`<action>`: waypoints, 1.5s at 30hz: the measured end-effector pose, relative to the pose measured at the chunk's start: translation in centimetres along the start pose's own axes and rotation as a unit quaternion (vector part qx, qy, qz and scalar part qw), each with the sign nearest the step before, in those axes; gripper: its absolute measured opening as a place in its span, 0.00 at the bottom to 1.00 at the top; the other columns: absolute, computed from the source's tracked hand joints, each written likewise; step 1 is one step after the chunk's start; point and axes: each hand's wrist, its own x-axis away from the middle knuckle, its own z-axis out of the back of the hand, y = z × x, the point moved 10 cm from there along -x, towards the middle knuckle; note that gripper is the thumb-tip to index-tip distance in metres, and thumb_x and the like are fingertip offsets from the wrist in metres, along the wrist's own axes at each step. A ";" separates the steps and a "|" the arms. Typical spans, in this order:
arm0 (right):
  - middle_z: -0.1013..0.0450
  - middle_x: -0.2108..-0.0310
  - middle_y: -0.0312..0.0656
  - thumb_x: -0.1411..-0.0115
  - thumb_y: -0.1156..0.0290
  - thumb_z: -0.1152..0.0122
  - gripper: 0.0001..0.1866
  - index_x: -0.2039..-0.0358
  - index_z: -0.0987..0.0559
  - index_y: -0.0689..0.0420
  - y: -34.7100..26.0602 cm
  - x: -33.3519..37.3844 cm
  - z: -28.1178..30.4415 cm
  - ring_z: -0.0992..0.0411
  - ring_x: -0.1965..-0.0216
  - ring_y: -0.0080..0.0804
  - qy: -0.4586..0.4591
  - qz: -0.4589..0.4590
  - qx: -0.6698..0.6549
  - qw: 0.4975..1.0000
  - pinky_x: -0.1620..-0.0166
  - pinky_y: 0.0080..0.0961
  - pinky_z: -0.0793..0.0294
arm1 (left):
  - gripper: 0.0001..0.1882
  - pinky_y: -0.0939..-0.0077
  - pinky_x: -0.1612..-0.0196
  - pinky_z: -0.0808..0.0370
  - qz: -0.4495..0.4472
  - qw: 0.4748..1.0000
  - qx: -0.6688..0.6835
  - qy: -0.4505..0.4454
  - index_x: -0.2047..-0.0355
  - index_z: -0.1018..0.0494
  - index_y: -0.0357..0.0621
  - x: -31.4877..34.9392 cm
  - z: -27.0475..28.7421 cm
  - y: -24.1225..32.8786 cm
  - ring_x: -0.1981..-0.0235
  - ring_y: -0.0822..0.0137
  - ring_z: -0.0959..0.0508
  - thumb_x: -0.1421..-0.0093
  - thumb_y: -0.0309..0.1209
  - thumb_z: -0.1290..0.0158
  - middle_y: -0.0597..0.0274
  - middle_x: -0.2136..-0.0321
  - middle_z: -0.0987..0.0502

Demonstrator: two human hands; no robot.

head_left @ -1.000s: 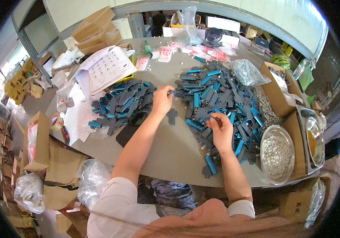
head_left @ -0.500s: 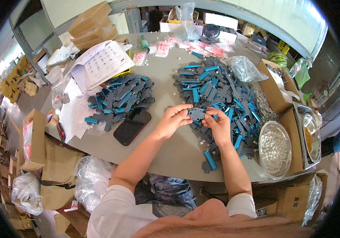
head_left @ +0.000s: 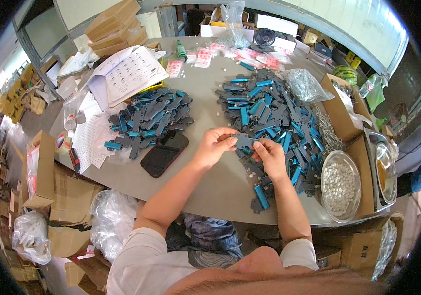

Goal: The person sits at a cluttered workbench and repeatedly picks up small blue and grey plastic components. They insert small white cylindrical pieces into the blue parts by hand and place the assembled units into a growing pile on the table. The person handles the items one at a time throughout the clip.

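Between both hands, over the table's middle, is a small dark grey plastic piece (head_left: 243, 140) with notched edges. My left hand (head_left: 213, 148) pinches its left end between thumb and fingers. The right end is in the fingertips of my right hand (head_left: 271, 157). Just beyond and to the right spreads a large heap of similar grey and blue pieces (head_left: 264, 110). A smaller heap of such pieces (head_left: 154, 115) lies to the left. One loose blue-and-grey piece (head_left: 261, 197) rests near the table's front edge, beside my right forearm.
A black phone (head_left: 164, 153) lies left of my hands. At the right stand a metal bowl of small white parts (head_left: 339, 189) and a cardboard box (head_left: 341, 110). Printed sheets (head_left: 127, 78), a green bottle (head_left: 181, 50) and a small fan (head_left: 264, 37) sit farther back.
The held piece has tilted slightly, and my fingers have shifted a little on it. Both hands stay in nearly the same place.
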 end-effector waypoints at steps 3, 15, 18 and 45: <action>0.29 0.80 0.32 0.40 0.67 0.38 0.11 0.72 0.23 0.63 -1.0 0.2 0.1 0.31 0.77 0.17 -0.004 0.048 -0.035 0.998 0.75 0.17 0.34 | 0.14 0.75 0.59 0.23 0.038 0.999 0.021 -0.018 0.56 0.28 0.36 0.1 -0.2 0.0 0.64 0.71 0.23 0.41 0.29 0.43 0.59 0.62 0.23; 0.26 0.67 0.45 0.53 0.71 0.31 0.15 0.65 0.24 0.60 -3.4 1.1 -1.8 0.26 0.67 0.43 0.024 0.164 0.330 0.930 0.65 0.34 0.26 | 0.14 0.78 0.60 0.28 -0.290 0.782 -0.316 0.451 0.58 0.23 0.38 4.6 14.6 11.5 0.65 0.71 0.27 0.47 0.24 0.40 0.60 0.61 0.28; 0.25 0.67 0.43 0.55 0.71 0.32 0.15 0.64 0.23 0.57 -3.6 1.8 -3.7 0.27 0.63 0.43 0.010 0.240 0.467 0.851 0.59 0.36 0.27 | 0.19 0.72 0.59 0.27 -0.314 0.722 -0.430 0.443 0.55 0.26 0.41 4.4 13.8 11.5 0.61 0.62 0.27 0.48 0.26 0.40 0.55 0.58 0.31; 0.26 0.67 0.44 0.56 0.81 0.36 0.20 0.59 0.20 0.57 -4.8 2.4 -2.5 0.25 0.71 0.37 0.126 0.250 0.277 0.919 0.68 0.26 0.24 | 0.27 0.79 0.56 0.30 -0.045 0.998 -0.038 -0.011 0.41 0.42 0.44 -0.6 -1.5 -1.8 0.55 0.74 0.28 0.41 0.14 0.59 0.60 0.50 0.28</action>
